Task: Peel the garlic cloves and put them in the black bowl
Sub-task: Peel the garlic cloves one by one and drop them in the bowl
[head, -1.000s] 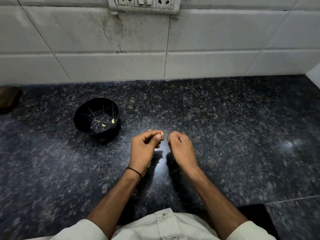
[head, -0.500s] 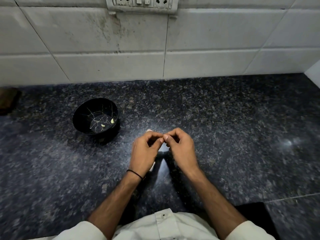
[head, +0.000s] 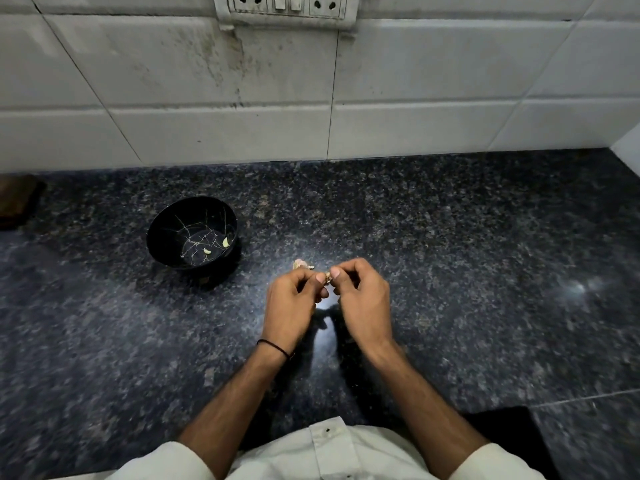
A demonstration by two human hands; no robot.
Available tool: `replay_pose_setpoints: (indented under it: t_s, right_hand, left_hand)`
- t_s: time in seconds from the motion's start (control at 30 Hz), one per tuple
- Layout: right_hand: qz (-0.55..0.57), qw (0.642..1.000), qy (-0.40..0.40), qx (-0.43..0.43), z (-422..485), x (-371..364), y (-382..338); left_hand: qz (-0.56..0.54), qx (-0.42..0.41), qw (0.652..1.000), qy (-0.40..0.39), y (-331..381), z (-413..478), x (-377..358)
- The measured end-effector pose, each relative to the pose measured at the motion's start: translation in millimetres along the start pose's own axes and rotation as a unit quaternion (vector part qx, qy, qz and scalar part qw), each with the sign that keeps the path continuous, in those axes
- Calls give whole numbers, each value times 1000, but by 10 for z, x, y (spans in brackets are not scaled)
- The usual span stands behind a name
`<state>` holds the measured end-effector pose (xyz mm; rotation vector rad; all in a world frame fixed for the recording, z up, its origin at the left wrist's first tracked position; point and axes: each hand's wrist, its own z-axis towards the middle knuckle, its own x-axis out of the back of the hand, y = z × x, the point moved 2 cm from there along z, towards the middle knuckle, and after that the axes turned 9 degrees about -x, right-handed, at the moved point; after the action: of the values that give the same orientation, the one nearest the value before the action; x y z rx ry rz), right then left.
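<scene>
Closest in, at the bottom edge: a white shirt front (head: 325, 452) and two white sleeves, with bare forearms reaching forward over a dark, speckled stone bench (head: 450, 271). Round the left wrist, a thin black band (head: 275, 348).

Just ahead, left hand (head: 294, 303) and right hand (head: 363, 299) held close together above the bench, backs up. Fingers (head: 349, 268) of both curled inward and clamped on a single small garlic clove (head: 327, 277), pinched between the tips of thumbs and forefingers. Only a pale sliver of it on show between the nails. Beneath the hands, their shadows and a bright patch of reflected light on the polished stone.

Just beyond the left hand's knuckles, lying on the bench: a small pale garlic scrap (head: 302, 264), skin or clove, too small to tell which.

Further back and to the left, well apart from the hands: the black bowl (head: 166, 233), upright on the bench, its inside veined with thin gold lines. Inside it, toward the right, two peeled cloves (head: 225, 242), pale against the black.

At the far left edge, by the foot of the wall, a brown object (head: 17, 202), cut off by the frame and too dim to make out.

Behind everything, a white tiled wall (head: 433, 81) with dark smudges and, at top centre, a socket and switch plate (head: 284, 6).
</scene>
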<state>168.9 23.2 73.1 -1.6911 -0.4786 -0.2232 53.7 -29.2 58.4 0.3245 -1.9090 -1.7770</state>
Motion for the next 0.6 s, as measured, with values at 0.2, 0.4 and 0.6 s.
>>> replay_pose_setpoints:
  t_s: [0.2, 0.4, 0.6]
  right_hand:
    - [-44, 999, 2, 17, -15, 7, -5]
    - [-14, 1000, 8, -4, -9, 0, 5]
    - [23, 999, 28, -18, -48, -42, 8]
  left_hand:
    - [125, -64, 990, 7, 26, -41, -16]
    - [-57, 16, 998, 24, 15, -4, -54]
    - [-212, 128, 968, 32, -72, -76, -165]
